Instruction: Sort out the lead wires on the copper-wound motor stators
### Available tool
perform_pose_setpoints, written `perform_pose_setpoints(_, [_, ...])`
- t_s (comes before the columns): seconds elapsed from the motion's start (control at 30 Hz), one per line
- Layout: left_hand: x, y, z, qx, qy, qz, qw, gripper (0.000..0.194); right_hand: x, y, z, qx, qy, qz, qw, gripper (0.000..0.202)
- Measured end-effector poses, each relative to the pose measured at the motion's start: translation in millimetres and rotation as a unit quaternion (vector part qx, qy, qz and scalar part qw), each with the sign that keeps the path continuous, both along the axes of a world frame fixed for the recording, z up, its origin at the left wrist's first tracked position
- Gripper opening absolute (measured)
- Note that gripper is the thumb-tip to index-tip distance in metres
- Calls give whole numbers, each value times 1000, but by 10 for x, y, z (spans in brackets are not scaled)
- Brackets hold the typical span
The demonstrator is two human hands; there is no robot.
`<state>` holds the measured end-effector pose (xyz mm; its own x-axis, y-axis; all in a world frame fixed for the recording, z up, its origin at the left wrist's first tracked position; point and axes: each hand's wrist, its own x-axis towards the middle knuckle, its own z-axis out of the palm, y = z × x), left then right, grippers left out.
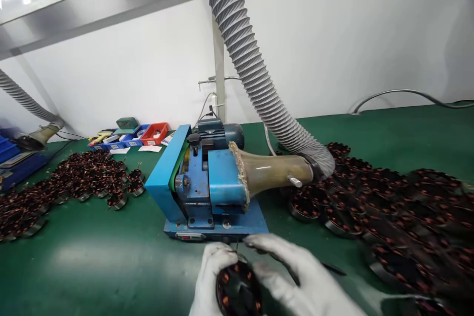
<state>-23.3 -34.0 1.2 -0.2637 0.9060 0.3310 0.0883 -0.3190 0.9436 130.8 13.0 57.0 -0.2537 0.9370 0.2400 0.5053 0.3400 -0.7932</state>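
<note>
Item: wound stator (pixel 239 289), one in hand. Round dark core with copper-coloured coils, held at the bottom edge of the view, directly in front of the blue machine (pixel 207 182). The left hand (pixel 211 276), in a white glove, cups it from the left, its grip closed around the rim, seemingly to steady the piece. The right hand (pixel 296 271), also gloved in white, lies across the top right with fingers extended toward a thin wire end at the stator's upper edge; whether this grip pinches the wire cannot be told, as the fingers are blurred.

Item: blue machine, one. Stands on the green counter (pixel 92 261) at centre, with a motor at its rear and a black knob on top. Its side outlet carries a tan funnel (pixel 274 170), one, joined to a grey ribbed hose (pixel 252 64), one, rising out of view, an arrangement that looks meant to draw off dust.

Item: stators on the right (pixel 388 207). A spread of many, too overlapped and blurred for an exact count, lying beside the funnel within reach of the right hand.

Item: stators on the left (pixel 81 177). A second large heap, likewise uncountable, kept well apart from the first.

Item: small bins (pixel 140 134) at the rear left, by the wall: one red and at least two blue.

Item: second hose with nozzle (pixel 37 131), one, far left.
</note>
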Motion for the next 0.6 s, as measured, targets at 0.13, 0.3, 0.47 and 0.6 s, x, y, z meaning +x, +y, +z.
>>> perform_pose_setpoints(0.13, [183, 204, -196, -68, -49, 121, 989, 36, -436, -22, -523, -62, 79, -39, 994, 36])
perform_pose_setpoints(0.3, [114, 551, -295, -137, -162, 67, 975, 33, -619, 263, -586, -103, 121, -118, 980, 35])
perform_pose_setpoints(0.47, [68, 716, -171, -156, -193, 41, 968, 48, -637, 396, -364, -135, 97, -120, 979, 34])
perform_pose_setpoints(0.6, [119, 704, -80, -157, -209, 48, 964, 37, -645, 397, -247, -150, 85, -109, 979, 32])
